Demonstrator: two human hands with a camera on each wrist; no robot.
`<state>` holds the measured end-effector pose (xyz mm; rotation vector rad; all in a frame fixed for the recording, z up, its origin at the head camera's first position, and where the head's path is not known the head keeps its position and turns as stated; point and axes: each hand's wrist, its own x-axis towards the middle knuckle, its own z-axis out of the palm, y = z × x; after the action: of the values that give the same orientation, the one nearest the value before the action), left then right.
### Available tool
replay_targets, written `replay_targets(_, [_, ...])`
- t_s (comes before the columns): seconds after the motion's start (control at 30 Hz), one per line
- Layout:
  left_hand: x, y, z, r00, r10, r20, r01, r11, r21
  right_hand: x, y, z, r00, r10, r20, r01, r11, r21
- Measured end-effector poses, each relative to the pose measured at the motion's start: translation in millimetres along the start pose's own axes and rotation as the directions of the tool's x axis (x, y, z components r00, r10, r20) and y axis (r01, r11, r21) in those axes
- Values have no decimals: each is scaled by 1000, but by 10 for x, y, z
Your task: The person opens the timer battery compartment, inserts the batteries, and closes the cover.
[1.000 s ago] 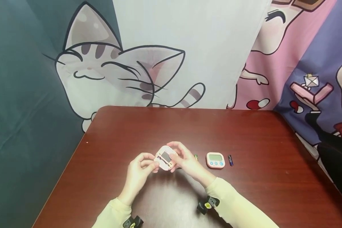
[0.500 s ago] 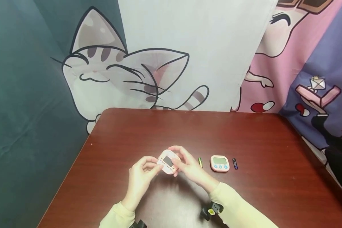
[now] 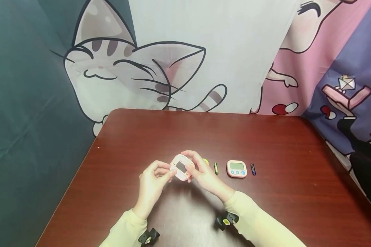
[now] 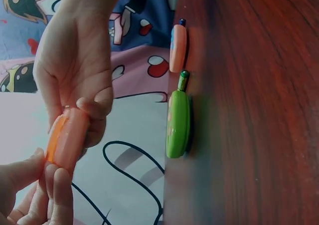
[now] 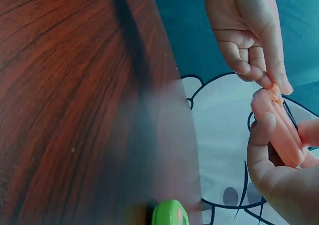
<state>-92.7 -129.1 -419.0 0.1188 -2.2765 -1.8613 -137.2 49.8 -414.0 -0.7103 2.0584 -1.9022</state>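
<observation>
Well to the left of the pink timer (image 3: 236, 168), the person's left hand (image 3: 153, 181) pinches the edge of a pale pink case (image 3: 181, 167) between thumb and fingers. This hold looks the weaker one: should it slip while pressing or prying, the edge could spring away, or a loose part could drop. The case itself is held up off the table (image 3: 173, 132), left of the pink timer, with its back and dark rectangular panel showing; a fall from there could knock it hard on the wood. Nearer the pink timer on that same side, the right hand (image 3: 205, 175) grips the case, thumb across its back and fingers round its rim; too much squeeze might tilt or twist it. Past that hand lies a green case (image 4: 178, 125), then, just left of the pink timer, a green battery (image 3: 216, 168). Just right of the timer lies a blue battery (image 3: 253, 169). Either battery, being round, could roll if a wrist or sleeve brushed it.

Counted left to right, there are two hands, both occupied, with one pink case between them, then one green case, one green battery, one pink timer and one blue battery.
</observation>
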Motion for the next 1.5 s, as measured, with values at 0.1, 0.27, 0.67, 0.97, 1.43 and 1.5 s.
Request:
replay_targets(0.1, [0, 2, -6, 1000, 19, -10, -18, 999, 34, 12, -13, -12, 1000, 5, 1, -5, 1000, 12])
replay_targets(0.27, [23, -17, -15, 999, 47, -12, -46, 995, 86, 10, -37, -29, 999, 26, 28, -29, 997, 76])
replay_targets(0.67, [37, -37, 7, 985, -25, 173, 39, 996, -78, -12, -60, -80, 989, -8, 149, 35, 983, -180])
replay_targets(0.97, [15, -21, -39, 983, -20, 182, 7, 997, 73, -13, -6, -115, 990, -13, 138, 66, 920, -386])
replay_targets(1.43, [43, -48, 4, 985, -23, 171, 15, 999, 48, 19, -25, -113, 991, -40, 126, 96, 873, -478])
replay_targets(1.5, [36, -52, 18, 986, -23, 165, 16, 999, 43, 11, -23, -106, 992, -31, 122, 87, 868, -489])
